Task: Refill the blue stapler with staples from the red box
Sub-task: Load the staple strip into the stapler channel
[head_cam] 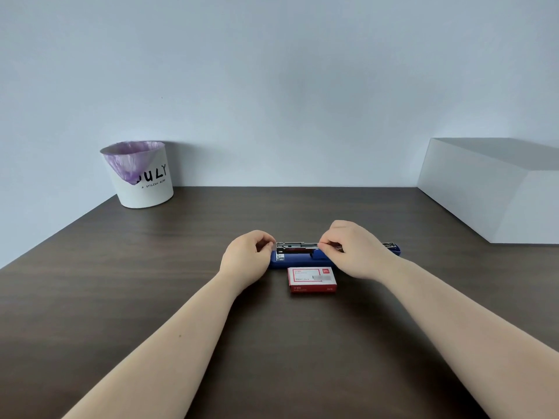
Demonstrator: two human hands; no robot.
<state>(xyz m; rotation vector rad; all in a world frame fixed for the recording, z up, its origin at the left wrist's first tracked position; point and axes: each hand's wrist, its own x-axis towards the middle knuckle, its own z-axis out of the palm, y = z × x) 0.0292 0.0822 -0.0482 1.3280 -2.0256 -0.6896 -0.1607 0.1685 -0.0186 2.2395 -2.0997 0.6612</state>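
Your right hand point(352, 252) pinches over the opened stapler's point(299, 259) metal rail, your left hand point(248, 258) curls loosely at its left end, and the closed red box point(312, 279) lies just nearer on the surface point(151, 267).

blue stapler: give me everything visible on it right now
The blue plastic stapler lies lengthwise across the dark wood-grain table, swung fully open: blue base in front, metal staple channel exposed above it, blue top arm folded out to the right. The right hand pinches at the channel; the left hand rests at its left end. The red staple box sits just in front.
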